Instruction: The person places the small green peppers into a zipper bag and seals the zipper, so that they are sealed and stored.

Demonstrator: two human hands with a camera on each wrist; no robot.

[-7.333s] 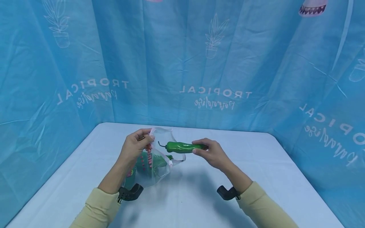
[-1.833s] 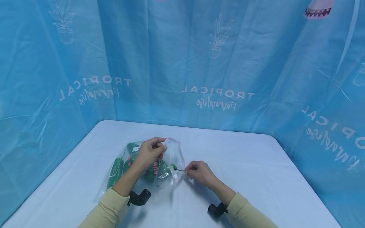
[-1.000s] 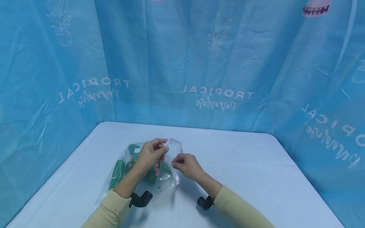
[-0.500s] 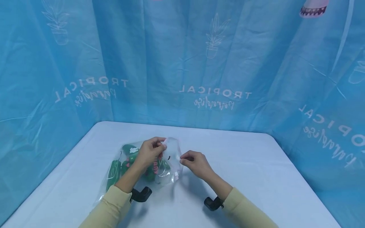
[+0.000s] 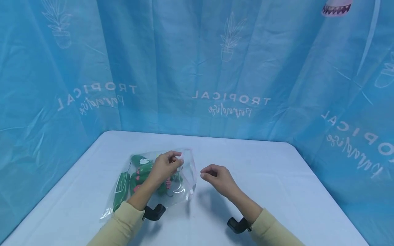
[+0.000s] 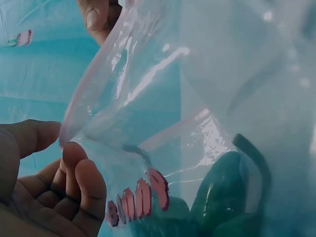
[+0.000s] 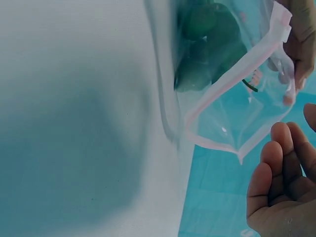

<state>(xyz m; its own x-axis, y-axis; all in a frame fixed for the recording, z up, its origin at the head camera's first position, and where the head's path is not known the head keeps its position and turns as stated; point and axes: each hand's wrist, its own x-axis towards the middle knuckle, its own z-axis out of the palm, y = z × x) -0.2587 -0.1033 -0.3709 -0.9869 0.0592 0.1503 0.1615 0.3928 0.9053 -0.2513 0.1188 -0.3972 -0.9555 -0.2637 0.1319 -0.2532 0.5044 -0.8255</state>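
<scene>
A clear plastic zip bag [image 5: 190, 167] with a pale pink rim lies on the table, its mouth gaping to the right. Several green peppers [image 5: 121, 192] are inside, seen through the plastic; one pepper's stem [image 7: 251, 86] shows near the mouth in the right wrist view. Thumb and finger of my left hand [image 5: 163, 166] pinch the upper edge of the mouth, as the left wrist view shows on the bag's rim [image 6: 66, 133]. To the right of the bag, my right hand [image 5: 220, 179] hovers with loosely bent fingers and nothing between them.
The white table [image 5: 261, 191] stretches to the right of the bag. A blue printed curtain [image 5: 197, 68] hangs behind it and along both sides. Red printed marks [image 6: 143, 197] on the bag partly cover the peppers. A white slider [image 7: 286, 33] sits on the zip.
The green pepper held earlier by my right hand went into the bag and was let go. My right hand has drawn back rightward; my left hand keeps pinching the rim.
</scene>
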